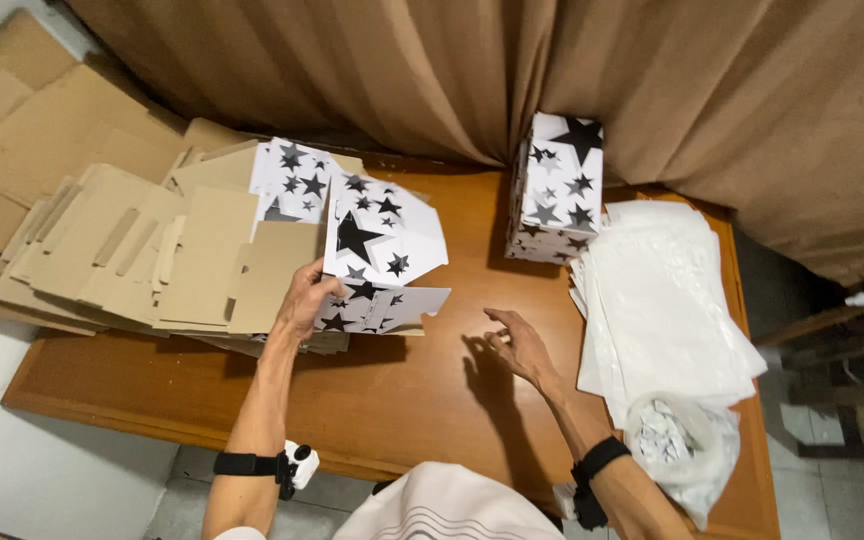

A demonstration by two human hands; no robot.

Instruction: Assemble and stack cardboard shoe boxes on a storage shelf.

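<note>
My left hand (304, 298) grips the edge of a flat, unfolded cardboard box blank (377, 250), white with black stars, lifting it off a pile of flat blanks (152, 250) whose brown undersides face up. My right hand (514, 343) hovers over the wooden table (402, 390) with fingers apart and nothing in it, a short way right of the lifted blank. A stack of folded star-printed boxes (557, 188) stands at the back of the table by the curtain.
A heap of white plastic bags (662, 300) lies at the right of the table. A clear bag holding small printed pieces (677, 440) sits at the front right corner. A brown curtain (452, 70) hangs behind. More brown cardboard (12, 110) lies at far left.
</note>
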